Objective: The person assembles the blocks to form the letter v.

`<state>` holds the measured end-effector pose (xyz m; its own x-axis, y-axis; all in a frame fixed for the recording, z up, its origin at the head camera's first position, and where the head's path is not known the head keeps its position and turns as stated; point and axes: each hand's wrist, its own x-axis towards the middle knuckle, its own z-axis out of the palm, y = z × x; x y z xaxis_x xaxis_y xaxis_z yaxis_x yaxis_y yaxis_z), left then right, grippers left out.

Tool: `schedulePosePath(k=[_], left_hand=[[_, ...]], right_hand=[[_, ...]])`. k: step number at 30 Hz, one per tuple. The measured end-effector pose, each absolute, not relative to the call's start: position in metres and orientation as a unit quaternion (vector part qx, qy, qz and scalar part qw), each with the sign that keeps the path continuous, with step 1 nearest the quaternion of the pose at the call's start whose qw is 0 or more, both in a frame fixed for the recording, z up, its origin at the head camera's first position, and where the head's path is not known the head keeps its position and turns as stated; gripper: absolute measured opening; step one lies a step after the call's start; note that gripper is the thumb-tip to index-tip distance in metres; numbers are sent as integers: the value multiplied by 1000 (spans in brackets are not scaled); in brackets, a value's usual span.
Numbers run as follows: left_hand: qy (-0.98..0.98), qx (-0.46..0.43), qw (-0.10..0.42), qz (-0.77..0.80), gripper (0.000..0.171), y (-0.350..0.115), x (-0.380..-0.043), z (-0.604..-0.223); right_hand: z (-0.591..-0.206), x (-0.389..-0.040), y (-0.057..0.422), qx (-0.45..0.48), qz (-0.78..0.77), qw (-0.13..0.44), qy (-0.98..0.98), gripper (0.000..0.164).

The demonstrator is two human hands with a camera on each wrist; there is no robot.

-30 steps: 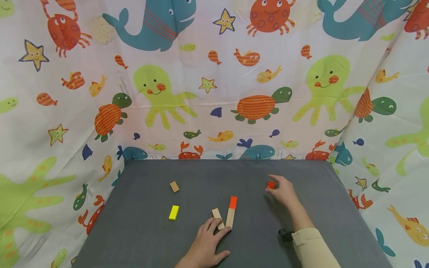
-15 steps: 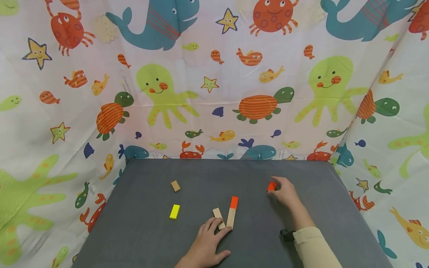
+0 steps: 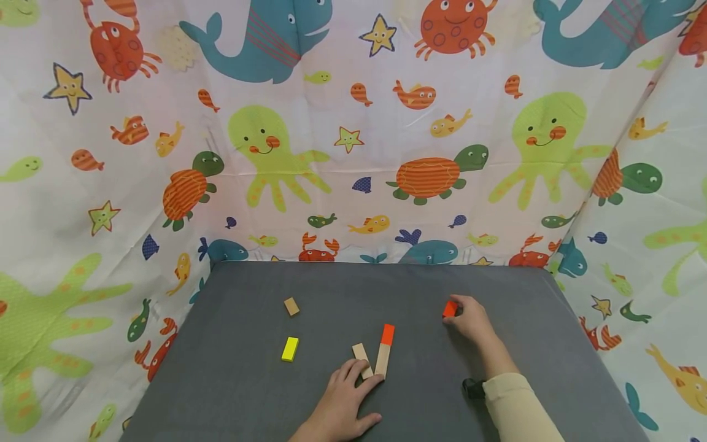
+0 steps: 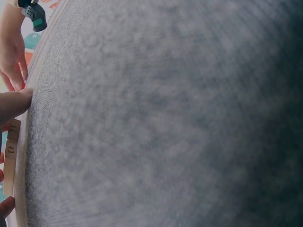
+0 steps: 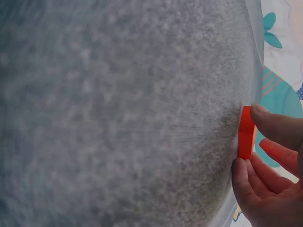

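Note:
In the head view, my right hand (image 3: pixel 472 319) pinches a small red-orange block (image 3: pixel 450 308) on the right half of the table. The right wrist view has that block (image 5: pixel 245 133) between thumb and fingertips, close to the cloth. My left hand (image 3: pixel 345 399) rests at the front middle, its thumb spread away. Its fingers touch a plain wooden block (image 3: pixel 360 353) and reach the near end of another wooden block (image 3: pixel 383 360). A second red-orange block (image 3: pixel 388 334) lies end to end with the latter. Wooden blocks (image 4: pixel 9 176), some with printed numerals, show in the left wrist view.
On the left of the grey table (image 3: pixel 232 387) lie a yellow block (image 3: pixel 289 349) and, behind it, a small wooden block (image 3: pixel 291 307). A curtain (image 3: pixel 309 184) printed with sea animals hangs along the back and sides. A black device (image 3: pixel 472 388) sits at the right wrist.
The right fingers have drawn in around the red-orange block, which has turned slightly. The left hand keeps its place on the wooden blocks. The head view has shifted a little.

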<state>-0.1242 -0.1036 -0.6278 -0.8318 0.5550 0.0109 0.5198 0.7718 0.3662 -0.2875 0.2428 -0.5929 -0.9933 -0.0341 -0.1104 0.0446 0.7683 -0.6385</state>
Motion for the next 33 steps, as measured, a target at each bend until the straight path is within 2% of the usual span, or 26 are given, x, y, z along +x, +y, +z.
schedulePosePath(k=[6, 33], left_hand=[[939, 290, 43, 181, 68, -103, -124, -628], [935, 292, 29, 198, 67, -103, -124, -630]], right_hand=[[-595, -289, 244, 1, -328, 50, 943, 58], [-592, -291, 241, -15, -312, 33, 950, 57]])
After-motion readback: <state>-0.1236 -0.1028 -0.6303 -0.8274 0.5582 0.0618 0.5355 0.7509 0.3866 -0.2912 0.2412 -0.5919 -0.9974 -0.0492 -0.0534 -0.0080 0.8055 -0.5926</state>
